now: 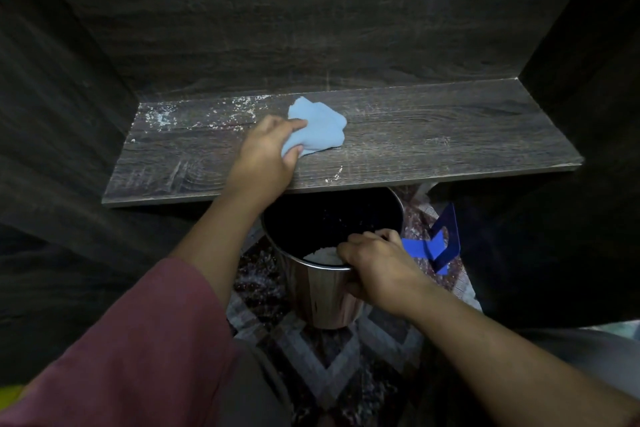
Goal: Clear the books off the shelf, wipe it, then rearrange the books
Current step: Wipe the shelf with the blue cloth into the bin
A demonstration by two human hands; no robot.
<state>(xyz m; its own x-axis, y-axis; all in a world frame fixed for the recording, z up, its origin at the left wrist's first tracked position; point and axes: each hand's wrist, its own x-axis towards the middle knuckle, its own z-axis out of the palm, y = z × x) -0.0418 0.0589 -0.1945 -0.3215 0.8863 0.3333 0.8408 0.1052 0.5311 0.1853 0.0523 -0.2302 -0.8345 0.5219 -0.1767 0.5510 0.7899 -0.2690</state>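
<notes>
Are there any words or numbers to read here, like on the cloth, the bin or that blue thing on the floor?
None: no word, number, label or sign can be read anywhere in this picture.
The shelf, the blue cloth, the metal bin and the blue bookend all look plain, with no print showing.

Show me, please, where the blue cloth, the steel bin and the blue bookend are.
blue cloth [323, 130], head view, on its uncovered middle part.
steel bin [320, 298], head view, on its shiny outer wall.
blue bookend [419, 248], head view, on its bright flat tongue.
</notes>
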